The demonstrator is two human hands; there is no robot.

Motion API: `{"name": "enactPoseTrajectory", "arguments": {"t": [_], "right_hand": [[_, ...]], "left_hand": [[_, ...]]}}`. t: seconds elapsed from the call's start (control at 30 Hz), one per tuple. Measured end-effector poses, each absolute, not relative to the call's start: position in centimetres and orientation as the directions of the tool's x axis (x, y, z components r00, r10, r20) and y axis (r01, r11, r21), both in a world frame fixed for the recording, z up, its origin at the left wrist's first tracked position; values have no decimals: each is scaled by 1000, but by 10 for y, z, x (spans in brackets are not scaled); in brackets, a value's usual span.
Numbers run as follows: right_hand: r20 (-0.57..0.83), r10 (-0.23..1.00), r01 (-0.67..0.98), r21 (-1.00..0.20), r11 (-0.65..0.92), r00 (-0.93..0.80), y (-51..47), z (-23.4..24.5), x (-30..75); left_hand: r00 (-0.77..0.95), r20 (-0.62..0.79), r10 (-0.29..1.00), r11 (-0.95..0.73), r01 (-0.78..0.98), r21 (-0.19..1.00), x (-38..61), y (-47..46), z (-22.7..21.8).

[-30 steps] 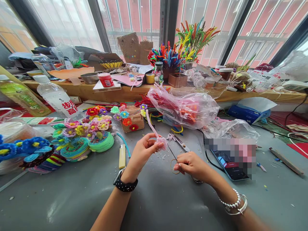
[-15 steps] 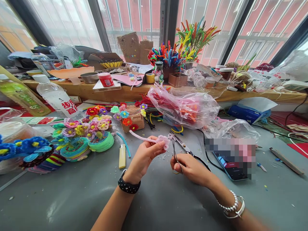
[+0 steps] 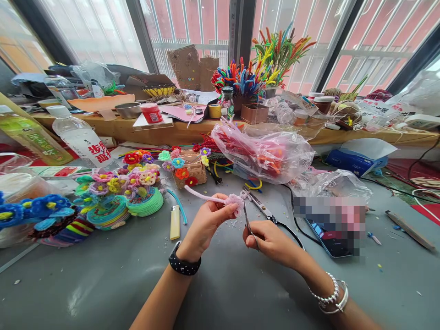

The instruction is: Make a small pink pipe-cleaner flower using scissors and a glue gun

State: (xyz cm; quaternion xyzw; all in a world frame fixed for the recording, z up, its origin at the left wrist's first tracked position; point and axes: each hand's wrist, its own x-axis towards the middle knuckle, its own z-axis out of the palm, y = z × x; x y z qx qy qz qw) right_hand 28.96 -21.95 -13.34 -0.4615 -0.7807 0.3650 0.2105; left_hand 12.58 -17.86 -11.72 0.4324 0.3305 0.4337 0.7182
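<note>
My left hand (image 3: 206,227) pinches a pale pink pipe cleaner (image 3: 213,199) whose stem points left and whose fluffy coiled end sits at my fingertips. My right hand (image 3: 271,242) is closed on small scissors (image 3: 248,220), the blades reaching up to the fluffy end. A second, larger pair of scissors (image 3: 261,207) lies on the grey table (image 3: 103,284) just behind my hands. I wear a black watch on the left wrist and silver bracelets on the right.
Pipe-cleaner flowers and coiled mats (image 3: 113,192) lie at the left beside a yellow lighter (image 3: 174,222). A small woven basket (image 3: 190,172), a plastic bag of pipe cleaners (image 3: 264,153), a phone (image 3: 326,231) and bottles (image 3: 80,137) surround the work spot. A cluttered wooden shelf (image 3: 172,130) runs behind.
The pipe cleaner swung from upright to lying leftward. My right hand lifted the small scissors from the table up to its fluffy end.
</note>
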Motion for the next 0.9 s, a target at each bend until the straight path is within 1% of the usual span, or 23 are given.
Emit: {"name": "enactPoseTrajectory", "arguments": {"t": [0.17,0.43,0.63,0.9], "right_hand": [[14,866,547,-770,328,-499,-220,-134,290],[18,877,560,-763,323,-481,-221,-133,290],[23,873,552,-766,328,-487,-221,-131,289],[70,888,569,-744,351,-455,-218,-134,289]], "left_hand": [[386,-78,919,215,-327,920,125,-177,-117],[372,-87,924,201,-278,939,123,-177,-114],[396,-81,915,196,-259,946,120,-175,-114],[375,-71,924,177,-255,951,119,-174,-112]]}}
